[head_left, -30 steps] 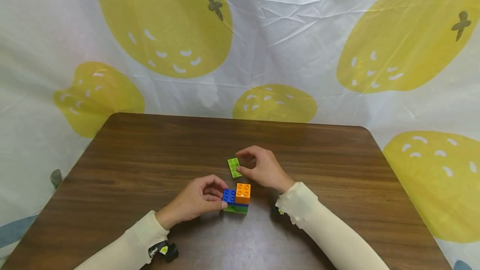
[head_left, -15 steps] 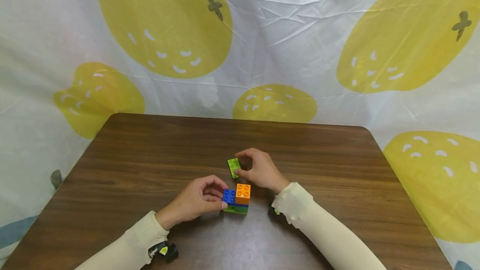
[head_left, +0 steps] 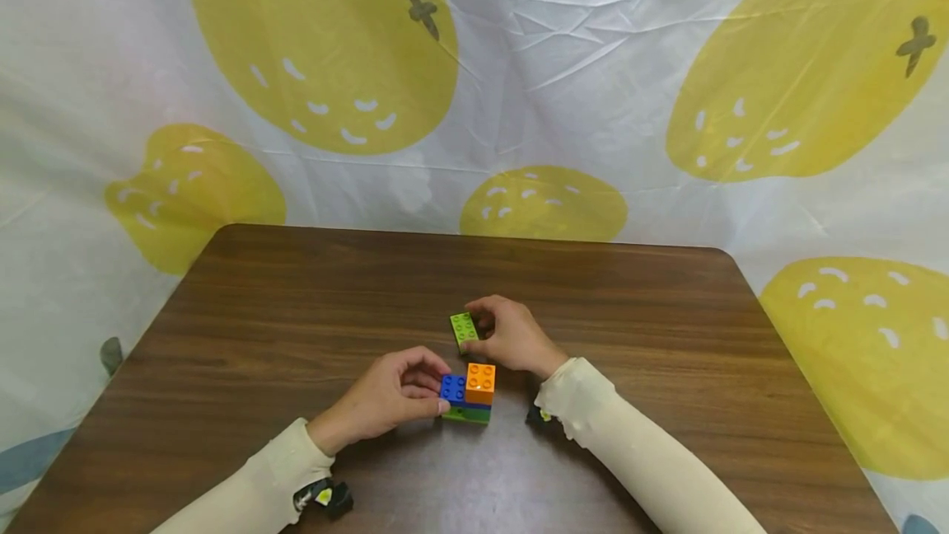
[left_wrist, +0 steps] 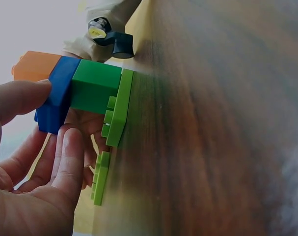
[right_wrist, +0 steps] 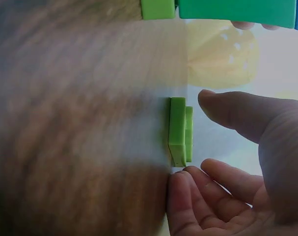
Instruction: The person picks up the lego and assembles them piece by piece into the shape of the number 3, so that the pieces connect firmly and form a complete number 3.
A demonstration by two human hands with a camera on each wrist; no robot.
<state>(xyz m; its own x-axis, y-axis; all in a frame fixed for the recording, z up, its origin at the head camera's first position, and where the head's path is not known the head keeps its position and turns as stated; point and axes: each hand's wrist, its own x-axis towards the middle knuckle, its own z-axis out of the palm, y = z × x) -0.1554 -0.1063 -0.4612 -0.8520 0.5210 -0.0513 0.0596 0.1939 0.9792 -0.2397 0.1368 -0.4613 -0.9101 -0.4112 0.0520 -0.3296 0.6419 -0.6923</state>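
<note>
A small stack of toy building bricks stands on the table. From the top it has an orange brick [head_left: 480, 383], a blue brick [left_wrist: 60, 96], a dark green brick [left_wrist: 95, 87] and a flat lime green brick [left_wrist: 121, 114]. My left hand [head_left: 385, 398] pinches the blue brick from the left, thumb on the near side and fingers behind. Just beyond the stack lies a second flat lime brick [right_wrist: 177, 132], studs up. Over it my right hand [head_left: 515, 340] spans loosely; in the right wrist view the fingertips are right at one end, while the thumb stands apart.
The dark wood table [head_left: 311, 295] reaches back to a hanging white sheet [head_left: 371, 188] printed with yellow fruit. A black wrist camera [head_left: 324, 497] sits under the left cuff.
My right hand has shifted slightly down and left, closer around the loose lime brick. The left hand and the stack have stayed in place.
</note>
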